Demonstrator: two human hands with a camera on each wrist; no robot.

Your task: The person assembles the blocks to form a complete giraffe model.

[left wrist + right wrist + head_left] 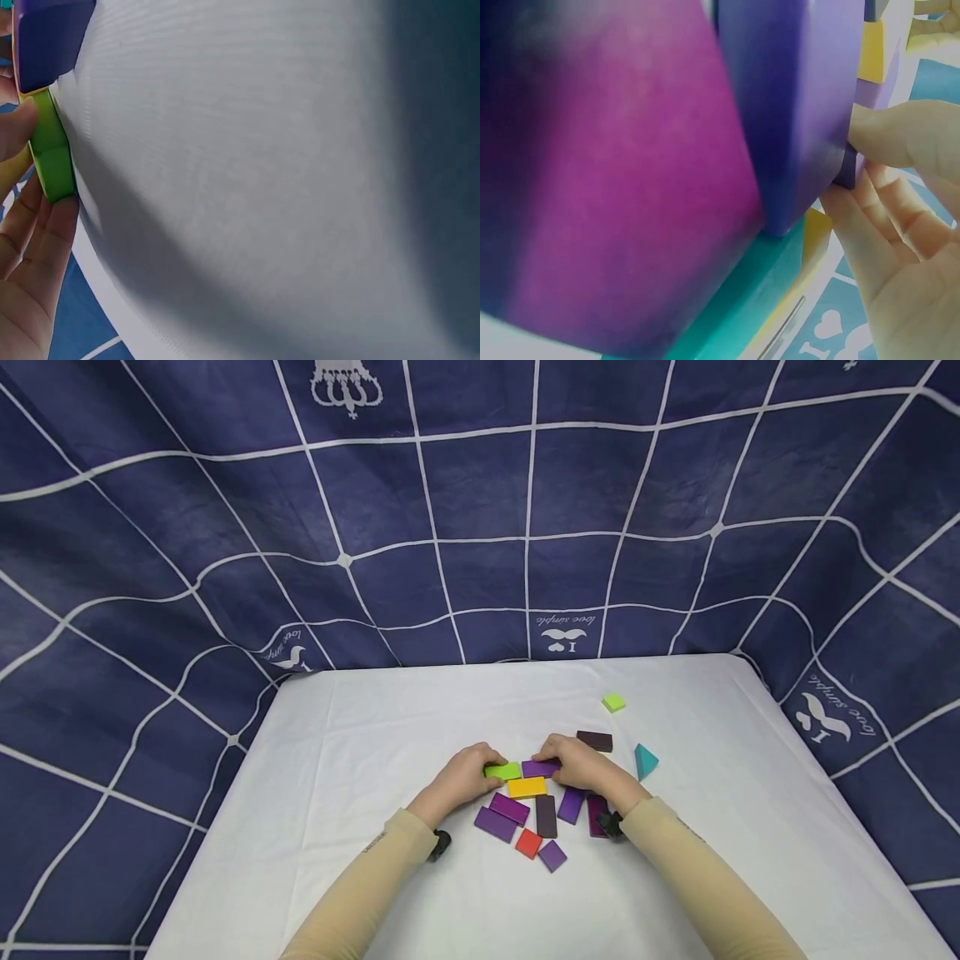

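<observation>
My left hand (467,775) pinches a lime green block (506,771) between thumb and fingers; in the left wrist view the thumb lies on one side of that green block (52,154). With my right hand (583,765) I grip a purple block (536,768) by its right end, in line with the green one. Just in front of both lies a yellow block (527,787). A dark brown block (547,817) points away from the yellow one toward me. Up close in the right wrist view are a magenta block (645,165) and a violet block (787,105).
Two purple blocks (495,824) lie front left, with a red square (528,842) and a small purple square (552,856) nearby. Beyond the right hand are a dark brown block (595,741), a teal triangle (645,762) and a small lime square (613,702) on the white tablecloth (375,735).
</observation>
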